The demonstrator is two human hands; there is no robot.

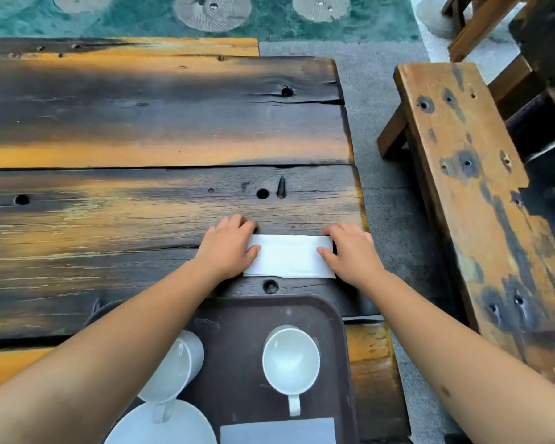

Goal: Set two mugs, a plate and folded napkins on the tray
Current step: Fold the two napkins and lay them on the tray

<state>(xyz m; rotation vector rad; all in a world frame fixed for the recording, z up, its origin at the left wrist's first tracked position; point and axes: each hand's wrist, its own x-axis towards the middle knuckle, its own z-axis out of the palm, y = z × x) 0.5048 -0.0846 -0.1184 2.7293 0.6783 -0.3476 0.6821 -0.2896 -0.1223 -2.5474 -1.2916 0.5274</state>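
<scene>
A white napkin (289, 256), folded into a long strip, lies flat on the dark wooden table just beyond the tray. My left hand (226, 248) presses its left end and my right hand (350, 251) presses its right end, fingers spread over the paper. The brown tray (330, 318) sits near me. On it stand two white mugs, one (291, 360) at the right with its handle toward me, the other (180, 366) partly hidden under my left forearm. A white plate (161, 426) shows at the bottom left, and a folded napkin (277, 431) lies at the tray's near edge.
The plank table (141, 123) stretches away to the left and ahead. A wooden bench (468, 187) runs along the right, across a strip of grey floor. More wooden furniture (510, 43) stands at the top right.
</scene>
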